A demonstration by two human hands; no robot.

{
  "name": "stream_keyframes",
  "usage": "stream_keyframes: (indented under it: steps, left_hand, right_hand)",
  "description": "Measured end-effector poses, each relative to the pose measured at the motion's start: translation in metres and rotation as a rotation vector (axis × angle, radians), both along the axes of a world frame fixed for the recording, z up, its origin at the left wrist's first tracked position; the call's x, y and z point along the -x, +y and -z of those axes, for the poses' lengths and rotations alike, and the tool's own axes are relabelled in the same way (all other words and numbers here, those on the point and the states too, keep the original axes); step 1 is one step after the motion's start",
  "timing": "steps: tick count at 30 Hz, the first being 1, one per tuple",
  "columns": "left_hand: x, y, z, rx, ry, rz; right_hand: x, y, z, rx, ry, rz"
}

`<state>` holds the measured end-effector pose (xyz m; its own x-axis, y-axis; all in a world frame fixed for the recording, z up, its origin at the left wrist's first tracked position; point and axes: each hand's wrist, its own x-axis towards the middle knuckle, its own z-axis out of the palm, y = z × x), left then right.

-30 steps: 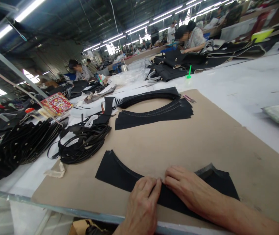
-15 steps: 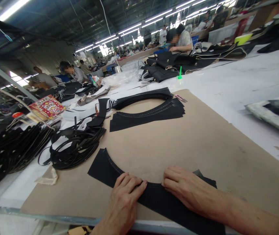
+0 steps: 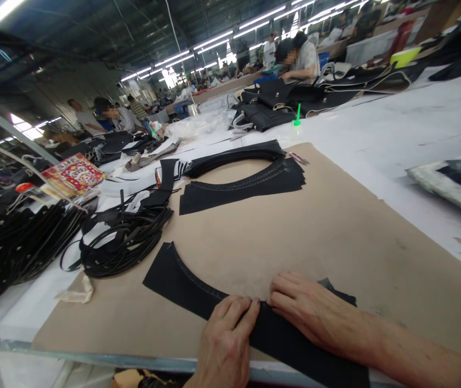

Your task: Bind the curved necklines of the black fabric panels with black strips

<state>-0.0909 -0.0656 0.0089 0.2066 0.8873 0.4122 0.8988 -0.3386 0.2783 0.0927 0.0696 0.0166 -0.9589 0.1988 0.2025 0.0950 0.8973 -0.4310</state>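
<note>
A black curved panel [image 3: 184,288], which looks like leather or a leather-like sheet, lies across brown paper near the table's front edge. Its concave rim has a narrow folded strip with small pleats on the left part. My left hand [image 3: 228,331] is closed at the middle of this rim, thumb and fingers pinching it. Just to the right, my right hand [image 3: 305,307] has its bent fingertips on the same rim, close to the left fingers. The panel's right part runs under my right hand and forearm, partly hidden.
Similar curved black panels [image 3: 242,186] lie stacked farther back, beside small red-handled snippers [image 3: 298,158]. Coiled black strips [image 3: 127,237] sit at left. A green-tipped bottle [image 3: 297,123] and black bag pieces [image 3: 266,108] are behind. A stone-like slab [image 3: 428,178] stands at right. Co-workers sit beyond.
My left hand has slid rightward along the rim, closer to my right hand. More of the pleated fold shows to its left. My right hand stays nearly in place.
</note>
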Motion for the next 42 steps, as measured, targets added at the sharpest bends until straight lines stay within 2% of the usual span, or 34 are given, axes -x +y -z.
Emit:
stream_keyframes:
  steps: [10, 17, 20, 27, 32, 37, 42]
  left_hand:
    - [-0.006, 0.000, -0.001, 0.036, 0.108, -0.041]
    - [-0.007, 0.000, 0.007, -0.066, 0.166, -0.058]
    - [-0.009, 0.001, 0.007, -0.102, 0.129, -0.068]
    - [-0.030, 0.017, -0.005, 0.046, -0.040, 0.040]
    - [-0.040, 0.019, 0.003, -0.028, 0.041, 0.076]
    - [-0.041, 0.015, 0.016, -0.138, 0.085, 0.039]
    - [-0.045, 0.016, 0.022, -0.103, 0.066, -0.023]
  right_hand:
    - [-0.014, 0.004, -0.003, -0.070, -0.026, 0.011]
    - [-0.029, 0.012, -0.005, -0.041, -0.038, 0.010]
    - [-0.033, 0.014, -0.006, -0.023, -0.060, 0.004]
    - [-0.033, 0.017, -0.007, -0.080, -0.063, -0.022]
    - [-0.037, 0.018, -0.006, -0.107, -0.046, -0.040]
    - [-0.048, 0.024, -0.005, -0.081, -0.032, -0.041]
    - [-0.054, 0.029, -0.005, -0.094, 0.016, -0.071]
